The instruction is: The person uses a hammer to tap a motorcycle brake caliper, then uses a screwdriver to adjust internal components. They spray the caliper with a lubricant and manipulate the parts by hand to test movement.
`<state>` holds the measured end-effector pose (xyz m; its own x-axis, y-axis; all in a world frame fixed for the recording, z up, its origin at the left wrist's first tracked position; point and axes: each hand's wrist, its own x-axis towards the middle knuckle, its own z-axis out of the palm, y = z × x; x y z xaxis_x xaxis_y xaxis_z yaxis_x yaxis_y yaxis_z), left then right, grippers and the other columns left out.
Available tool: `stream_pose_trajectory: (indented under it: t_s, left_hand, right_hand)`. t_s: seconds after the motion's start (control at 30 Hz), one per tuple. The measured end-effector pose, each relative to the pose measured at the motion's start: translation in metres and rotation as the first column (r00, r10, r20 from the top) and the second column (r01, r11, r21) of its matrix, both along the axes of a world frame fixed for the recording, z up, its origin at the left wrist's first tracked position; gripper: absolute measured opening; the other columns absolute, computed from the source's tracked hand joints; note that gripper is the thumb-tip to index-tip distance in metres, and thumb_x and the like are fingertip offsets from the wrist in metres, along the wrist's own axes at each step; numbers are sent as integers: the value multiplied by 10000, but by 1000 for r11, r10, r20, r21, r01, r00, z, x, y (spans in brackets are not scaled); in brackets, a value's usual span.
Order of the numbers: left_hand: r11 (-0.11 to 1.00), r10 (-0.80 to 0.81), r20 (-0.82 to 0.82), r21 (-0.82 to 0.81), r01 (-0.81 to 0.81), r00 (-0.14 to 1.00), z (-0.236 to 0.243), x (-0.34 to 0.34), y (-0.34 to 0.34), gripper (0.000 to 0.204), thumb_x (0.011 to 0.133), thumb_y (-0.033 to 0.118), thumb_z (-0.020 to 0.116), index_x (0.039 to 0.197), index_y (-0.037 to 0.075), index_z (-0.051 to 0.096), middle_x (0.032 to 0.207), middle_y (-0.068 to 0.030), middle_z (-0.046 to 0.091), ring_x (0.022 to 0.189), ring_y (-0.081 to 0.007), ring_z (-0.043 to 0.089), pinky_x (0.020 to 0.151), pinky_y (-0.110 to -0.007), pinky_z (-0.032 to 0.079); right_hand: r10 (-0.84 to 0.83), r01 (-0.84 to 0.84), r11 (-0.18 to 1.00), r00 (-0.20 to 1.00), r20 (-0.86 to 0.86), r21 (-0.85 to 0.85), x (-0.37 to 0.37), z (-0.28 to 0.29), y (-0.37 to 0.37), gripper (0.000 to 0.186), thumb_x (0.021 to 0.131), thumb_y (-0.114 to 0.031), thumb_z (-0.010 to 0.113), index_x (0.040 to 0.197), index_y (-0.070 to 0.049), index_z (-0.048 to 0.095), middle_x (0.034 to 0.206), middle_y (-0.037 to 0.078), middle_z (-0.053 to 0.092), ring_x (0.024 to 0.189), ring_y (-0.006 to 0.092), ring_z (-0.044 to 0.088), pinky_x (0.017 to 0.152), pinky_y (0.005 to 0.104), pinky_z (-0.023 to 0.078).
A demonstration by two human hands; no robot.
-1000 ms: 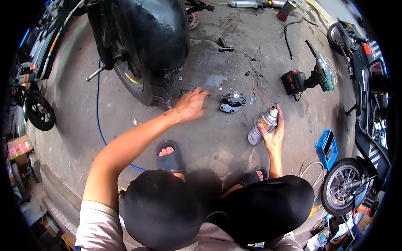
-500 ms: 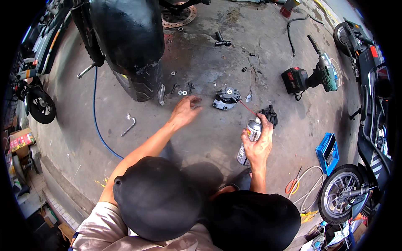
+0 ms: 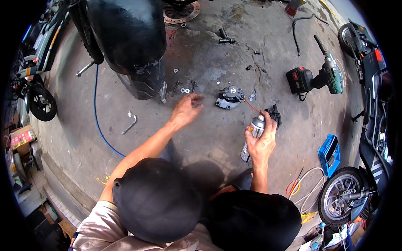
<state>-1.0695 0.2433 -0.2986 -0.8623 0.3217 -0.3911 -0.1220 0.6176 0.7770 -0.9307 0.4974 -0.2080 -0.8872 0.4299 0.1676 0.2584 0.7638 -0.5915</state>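
My right hand (image 3: pixel 261 144) is wrapped round a silver spray can (image 3: pixel 256 126), a finger on top at its nozzle. A thin red straw (image 3: pixel 252 106) runs from the nozzle to the right side of a dark grey brake caliper (image 3: pixel 230 95) lying on the concrete floor. Partly behind the can and hand sits a black part (image 3: pixel 274 116) whose kind I cannot make out. To the left of the caliper, my left hand (image 3: pixel 186 108) is held above the floor, fingers loosely bent and apart, holding nothing. Close beyond its fingers are washers (image 3: pixel 184 90) and dark bolts (image 3: pixel 193 85).
A motorcycle wheel (image 3: pixel 144 81) stands at the upper left, near a blue hose (image 3: pixel 96 104) and a bent wrench (image 3: pixel 131 123). On the right are a cordless impact wrench (image 3: pixel 324 77), a blue tray (image 3: pixel 333 169), orange-handled scissors (image 3: pixel 293 187) and a motorcycle (image 3: pixel 341 195). Black sockets (image 3: pixel 226 38) lie farther off.
The whole view has shifted slightly, moving the floor objects a little to the right. The can stays in my right hand with its straw at the caliper; my left hand hardly differs.
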Motion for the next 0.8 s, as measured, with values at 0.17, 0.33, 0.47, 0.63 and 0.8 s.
stream_pose_trajectory:
  t_s: [0.17, 0.33, 0.47, 0.63, 0.8]
  left_hand:
    - [1000, -5, 9, -9, 5, 1000, 2, 0, 1, 386, 919, 195, 740, 1276, 53, 703, 1253, -109, 693, 1108, -232, 686, 982, -374, 550]
    - [1000, -2, 8, -6, 2, 1000, 3, 0, -2, 380, 922, 179, 741, 1274, 42, 702, 1249, -102, 698, 1101, -217, 684, 974, -366, 550]
    - [1000, -3, 6, 9, 3, 1000, 1, -1, -2, 378, 922, 179, 742, 1273, 42, 703, 1248, -103, 701, 1097, -217, 687, 972, -366, 552]
    - [1000, 11, 4, 0, -11, 1000, -4, -1, -3, 378, 921, 210, 720, 1263, 48, 710, 1239, -129, 700, 1134, -260, 699, 994, -384, 550]
    - [1000, 7, 12, 7, -7, 1000, -4, 0, -4, 373, 925, 206, 719, 1262, 48, 711, 1251, -133, 696, 1135, -261, 701, 992, -386, 551]
  right_hand:
    - [-9, 9, 1000, 1000, 2, 0, 1, 0, 0, 705, 754, -149, 828, 1411, -175, 573, 1232, 125, 608, 1046, 372, 695, 838, 476, 582]
    - [-19, 19, 1000, 1000, 10, -2, -2, 2, -1, 700, 754, -150, 832, 1406, -165, 576, 1236, 141, 604, 1047, 388, 697, 840, 483, 583]
    - [-32, 32, 999, 999, 14, 8, -2, 3, -1, 698, 754, -144, 832, 1405, -163, 578, 1244, 147, 601, 1051, 387, 697, 846, 481, 584]
    - [-27, 27, 1000, 1000, 7, 1, -1, 3, -1, 701, 751, -135, 829, 1406, -157, 579, 1247, 145, 601, 1058, 384, 696, 851, 475, 583]
    - [-10, 10, 1000, 1000, 4, -3, -1, 3, -2, 707, 746, -129, 825, 1408, -152, 579, 1244, 140, 601, 1064, 381, 693, 852, 472, 582]
